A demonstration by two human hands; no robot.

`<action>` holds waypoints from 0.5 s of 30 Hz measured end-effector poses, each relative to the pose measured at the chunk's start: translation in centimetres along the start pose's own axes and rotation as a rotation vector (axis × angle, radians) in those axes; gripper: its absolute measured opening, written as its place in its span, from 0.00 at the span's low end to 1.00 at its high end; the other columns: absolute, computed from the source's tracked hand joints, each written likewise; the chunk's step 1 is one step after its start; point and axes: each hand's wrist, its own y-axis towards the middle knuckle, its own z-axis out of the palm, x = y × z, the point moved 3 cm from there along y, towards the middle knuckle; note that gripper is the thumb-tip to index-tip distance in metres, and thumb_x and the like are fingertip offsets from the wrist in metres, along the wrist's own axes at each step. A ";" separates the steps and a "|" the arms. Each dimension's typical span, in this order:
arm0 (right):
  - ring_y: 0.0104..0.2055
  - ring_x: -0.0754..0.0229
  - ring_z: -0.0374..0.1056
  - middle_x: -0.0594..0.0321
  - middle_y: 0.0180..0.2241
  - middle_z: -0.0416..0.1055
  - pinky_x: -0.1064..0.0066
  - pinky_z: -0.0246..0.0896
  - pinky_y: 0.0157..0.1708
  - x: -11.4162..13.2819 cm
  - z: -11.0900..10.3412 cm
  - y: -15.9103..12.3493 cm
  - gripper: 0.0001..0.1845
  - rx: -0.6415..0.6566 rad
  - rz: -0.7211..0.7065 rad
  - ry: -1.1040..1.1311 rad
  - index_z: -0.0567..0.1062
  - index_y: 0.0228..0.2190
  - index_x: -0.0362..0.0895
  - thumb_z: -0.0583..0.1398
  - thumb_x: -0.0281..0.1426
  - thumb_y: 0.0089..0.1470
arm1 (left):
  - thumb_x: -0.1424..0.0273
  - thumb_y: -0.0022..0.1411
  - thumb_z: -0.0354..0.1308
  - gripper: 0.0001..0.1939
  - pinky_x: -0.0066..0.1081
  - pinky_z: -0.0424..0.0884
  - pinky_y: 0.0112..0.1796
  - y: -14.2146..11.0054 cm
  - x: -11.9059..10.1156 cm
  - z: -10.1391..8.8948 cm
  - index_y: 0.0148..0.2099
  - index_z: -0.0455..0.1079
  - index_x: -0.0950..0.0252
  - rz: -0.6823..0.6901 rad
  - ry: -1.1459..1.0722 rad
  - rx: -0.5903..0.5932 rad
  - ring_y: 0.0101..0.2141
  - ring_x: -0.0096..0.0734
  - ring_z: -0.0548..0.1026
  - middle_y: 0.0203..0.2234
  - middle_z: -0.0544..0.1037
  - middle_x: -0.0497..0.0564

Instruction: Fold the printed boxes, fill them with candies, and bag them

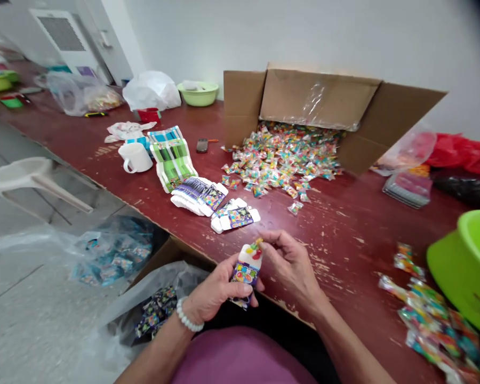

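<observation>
My left hand [220,285] is wrapped round a small purple printed candy box [245,273], held upright with its white top flap up. At the mouth of that box, my right hand [290,258] pinches a small clear packet of colourful candies [256,247], which sits partly against the white flap. Just beyond my hands lie a few flat, unfolded candy boxes [240,217]. Left of them is a fanned stack of more purple flat boxes [198,193].
A cardboard box [320,98] on its side spills candy packets [280,154] onto the red table [344,229]. Right are a green basin [464,266] and more packets [428,309]. A white mug [136,158] stands left. Below the edge, a plastic bag [124,298] holds filled-looking boxes.
</observation>
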 end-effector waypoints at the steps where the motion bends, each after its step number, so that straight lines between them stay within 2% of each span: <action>1: 0.35 0.56 0.73 0.58 0.35 0.77 0.66 0.70 0.35 0.1 -0.1 0.0 0.12 0.018 -0.024 -0.036 0.78 0.41 0.46 0.61 0.39 0.59 | 0.71 0.53 0.66 0.28 0.25 0.68 0.29 0.0 -0.2 0.0 0.56 0.64 0.65 0.012 0.021 -0.009 0.27 0.29 0.77 0.35 0.78 0.52; 4: 0.42 0.55 0.72 0.57 0.40 0.75 0.62 0.68 0.44 0.8 0.2 -0.1 0.10 0.108 -0.131 -0.124 0.81 0.38 0.48 0.62 0.38 0.58 | 0.73 0.53 0.63 0.28 0.25 0.69 0.29 -0.1 -0.7 0.2 0.57 0.64 0.64 0.078 0.116 -0.089 0.26 0.25 0.74 0.33 0.75 0.48; 6: 0.48 0.53 0.70 0.56 0.45 0.73 0.61 0.65 0.49 1.0 0.7 -0.1 0.11 0.165 -0.138 -0.098 0.82 0.37 0.49 0.61 0.39 0.60 | 0.75 0.53 0.62 0.26 0.25 0.69 0.29 -0.1 -1.0 0.2 0.55 0.66 0.64 0.117 0.210 -0.168 0.26 0.24 0.71 0.32 0.73 0.47; 8: 0.49 0.54 0.69 0.57 0.48 0.71 0.63 0.65 0.49 0.6 0.9 -0.1 0.14 0.166 -0.043 0.023 0.82 0.38 0.49 0.59 0.41 0.61 | 0.72 0.55 0.62 0.23 0.26 0.70 0.29 -0.2 -1.0 0.1 0.54 0.67 0.64 0.132 0.225 -0.217 0.28 0.26 0.71 0.31 0.73 0.47; 11: 0.38 0.60 0.71 0.60 0.40 0.75 0.67 0.67 0.40 -0.8 1.1 -0.1 0.16 0.124 0.215 0.299 0.78 0.44 0.48 0.62 0.42 0.58 | 0.58 0.63 0.57 0.21 0.27 0.71 0.28 -0.3 -0.6 -0.3 0.52 0.69 0.65 0.117 0.091 -0.218 0.28 0.29 0.73 0.31 0.75 0.51; 13: 0.32 0.62 0.70 0.62 0.35 0.75 0.68 0.68 0.35 -1.7 1.6 -0.3 0.21 0.182 0.355 0.461 0.74 0.47 0.47 0.67 0.41 0.53 | 0.50 0.66 0.48 0.27 0.28 0.71 0.27 -0.4 -0.3 -0.7 0.49 0.72 0.69 0.106 0.033 -0.228 0.25 0.29 0.73 0.29 0.77 0.53; 15: 0.30 0.62 0.70 0.61 0.35 0.76 0.69 0.68 0.32 -2.0 2.2 -0.5 0.24 0.268 0.409 0.519 0.73 0.46 0.46 0.70 0.39 0.49 | 0.48 0.66 0.47 0.29 0.28 0.71 0.27 -0.4 -0.1 -0.8 0.46 0.75 0.70 0.118 0.054 -0.238 0.26 0.30 0.74 0.29 0.78 0.55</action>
